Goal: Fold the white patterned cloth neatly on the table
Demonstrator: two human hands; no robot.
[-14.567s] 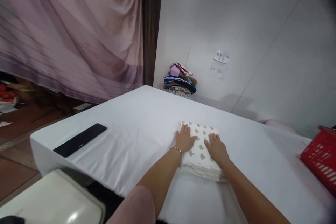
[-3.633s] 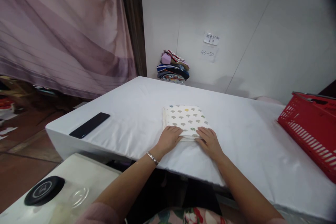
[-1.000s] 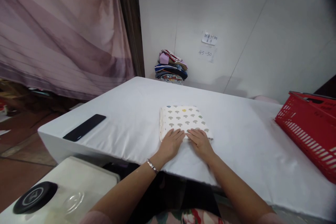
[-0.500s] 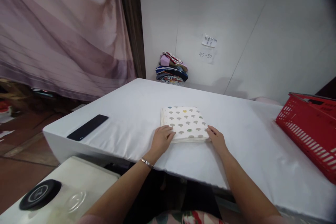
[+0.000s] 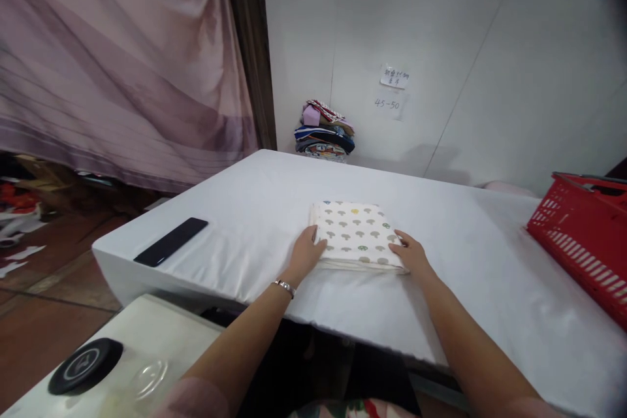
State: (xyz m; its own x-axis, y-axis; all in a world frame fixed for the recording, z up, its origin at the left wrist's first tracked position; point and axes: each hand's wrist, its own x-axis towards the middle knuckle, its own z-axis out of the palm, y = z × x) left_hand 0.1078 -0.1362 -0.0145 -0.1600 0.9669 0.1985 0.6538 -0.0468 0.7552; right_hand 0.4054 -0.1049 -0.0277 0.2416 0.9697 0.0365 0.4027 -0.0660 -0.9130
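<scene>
A folded white cloth with a mushroom print, mostly grey with a few yellow, green and blue ones, lies flat on the white-covered table. My left hand grips its left edge near the front corner, thumb on top and the other fingers along the side. At the right edge, my right hand pinches the cloth the same way, with some fingertips hidden at the border. Several layers show along the front fold.
A black phone lies on the table's left part. At the right stands a red plastic basket. Folded fabrics are piled against the wall behind. A white surface with a round black object sits at lower left.
Both hands have shifted from resting on the cloth's front corners to gripping its side edges. In the picture everything sits slightly farther right, as the view has turned a little.
</scene>
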